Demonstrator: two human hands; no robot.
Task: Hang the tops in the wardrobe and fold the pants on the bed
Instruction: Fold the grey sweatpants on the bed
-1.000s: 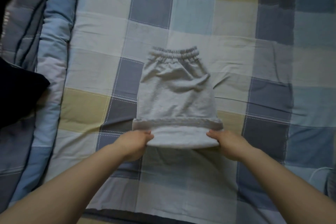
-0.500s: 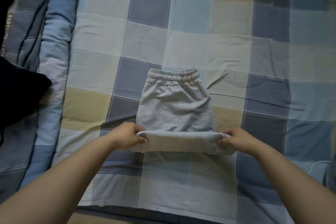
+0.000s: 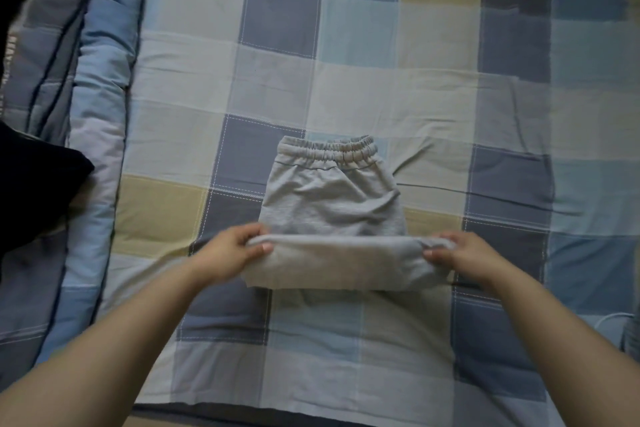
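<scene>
Grey pants (image 3: 332, 204) fold pinched between both hands' fingers (image 3: 258, 248).

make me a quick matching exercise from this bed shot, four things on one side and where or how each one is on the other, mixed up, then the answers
Things:
1. grey pants
2. left hand
3. right hand
4. dark garment

Places or states:
A. pinches the right end of the folded edge
B. lies at the left edge of the view, on the quilt
C. lies mid-bed, waistband on the far side
D. pinches the left end of the folded edge

Pairs: 1-C, 2-D, 3-A, 4-B
</scene>
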